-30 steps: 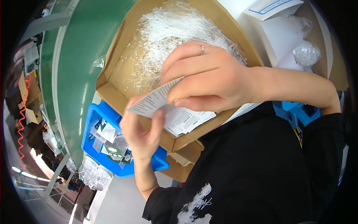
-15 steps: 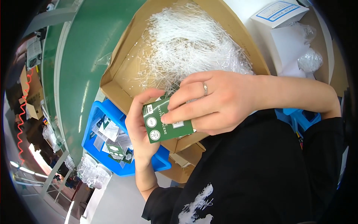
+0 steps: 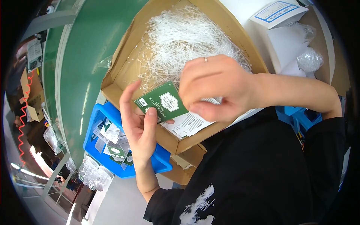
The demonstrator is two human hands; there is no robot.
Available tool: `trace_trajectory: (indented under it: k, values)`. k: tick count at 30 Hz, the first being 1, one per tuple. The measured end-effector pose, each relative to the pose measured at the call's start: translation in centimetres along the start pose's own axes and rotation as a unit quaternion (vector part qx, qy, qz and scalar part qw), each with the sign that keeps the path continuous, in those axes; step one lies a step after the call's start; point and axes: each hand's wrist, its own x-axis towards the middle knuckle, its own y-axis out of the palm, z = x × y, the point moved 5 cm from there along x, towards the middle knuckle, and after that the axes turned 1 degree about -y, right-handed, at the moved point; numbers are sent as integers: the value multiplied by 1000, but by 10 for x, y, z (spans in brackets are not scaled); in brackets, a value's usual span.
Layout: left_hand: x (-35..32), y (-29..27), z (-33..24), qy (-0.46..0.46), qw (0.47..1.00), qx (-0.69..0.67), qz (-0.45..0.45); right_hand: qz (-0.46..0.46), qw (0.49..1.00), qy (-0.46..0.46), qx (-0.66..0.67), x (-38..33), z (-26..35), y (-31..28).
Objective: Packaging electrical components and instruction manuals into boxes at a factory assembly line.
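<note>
My left hand (image 3: 140, 137) holds a green hang tag (image 3: 159, 98) with white print, thumb across its face and fingers behind. The index finger sticks up beside the tag. Close to the tag's right edge is my right hand (image 3: 221, 86), its fingers curled in; whatever they hold, if anything, is hidden. Beneath both hands lies a stack of white printed cards (image 3: 183, 125) in the near corner of a cardboard tray (image 3: 122, 78). A large heap of thin clear plastic tag fasteners (image 3: 183, 33) fills the tray's far part.
A blue bin (image 3: 162, 162) with loose green and white tags stands left of the tray. At the far right are a white carton (image 3: 277, 15) and crumpled clear plastic (image 3: 310, 60). Another blue container (image 3: 288, 116) sits near my right elbow. A green surface (image 3: 93, 45) stretches along the left.
My right hand has lifted off the tag, and its fingers have curled. The tag has turned in my left hand, uncovering its emblem. The white cards below now show.
</note>
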Motion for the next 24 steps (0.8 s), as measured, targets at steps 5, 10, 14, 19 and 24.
trace_trajectory:
  k: [5, 10, 14, 19, 24]
  values:
    - [-6, -10, 8, -7, 998, 52, -37, -11, 999, -1, -31, 4, 2, -4]
    - [-11, -8, 10, 44, 977, 206, -45, -21, 998, 52, 13, 4, -1, -3]
    - [-10, 5, 3, 79, 973, 193, -96, -47, 992, 112, 35, 4, -5, -7]
    - [-6, 7, -1, 130, 927, 351, 25, -15, 991, 130, 28, 4, -6, -6]
    - [-5, 11, 0, 107, 928, 354, 38, -47, 993, 95, 49, 5, -5, -5]
